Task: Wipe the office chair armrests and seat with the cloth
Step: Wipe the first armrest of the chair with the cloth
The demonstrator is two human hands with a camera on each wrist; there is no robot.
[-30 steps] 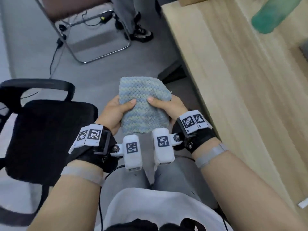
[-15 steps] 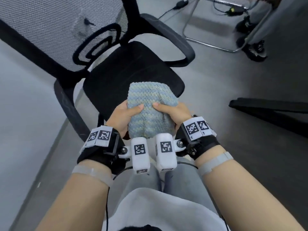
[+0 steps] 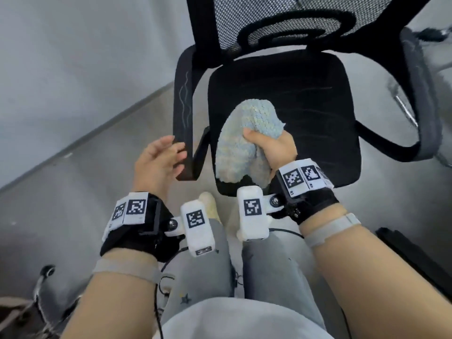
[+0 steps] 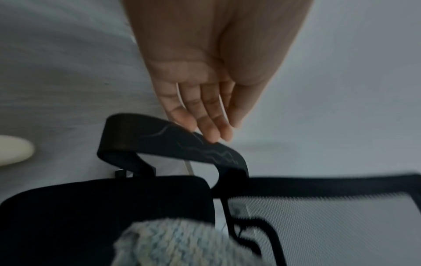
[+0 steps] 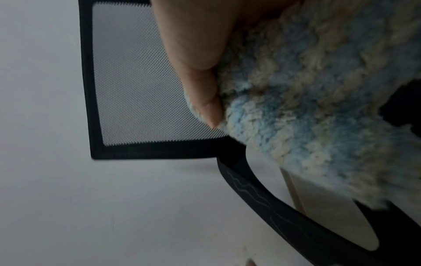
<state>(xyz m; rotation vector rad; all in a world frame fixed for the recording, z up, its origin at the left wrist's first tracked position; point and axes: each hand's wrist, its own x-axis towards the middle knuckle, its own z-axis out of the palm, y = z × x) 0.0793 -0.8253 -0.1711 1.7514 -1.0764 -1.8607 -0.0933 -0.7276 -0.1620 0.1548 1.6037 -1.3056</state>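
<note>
Head view: right hand [image 3: 276, 148] clenching cloth [image 3: 247, 140] over seat [image 3: 318, 113]; left hand [image 3: 156, 160] released, fingers touching armrest [image 3: 183, 113], which is lying left of cloth, long axis running away toward the backrest

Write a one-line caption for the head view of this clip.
Right hand grips the blue cloth over the chair seat while the open left hand reaches its near armrest.

Bright head view, dim blurred wrist views
</note>
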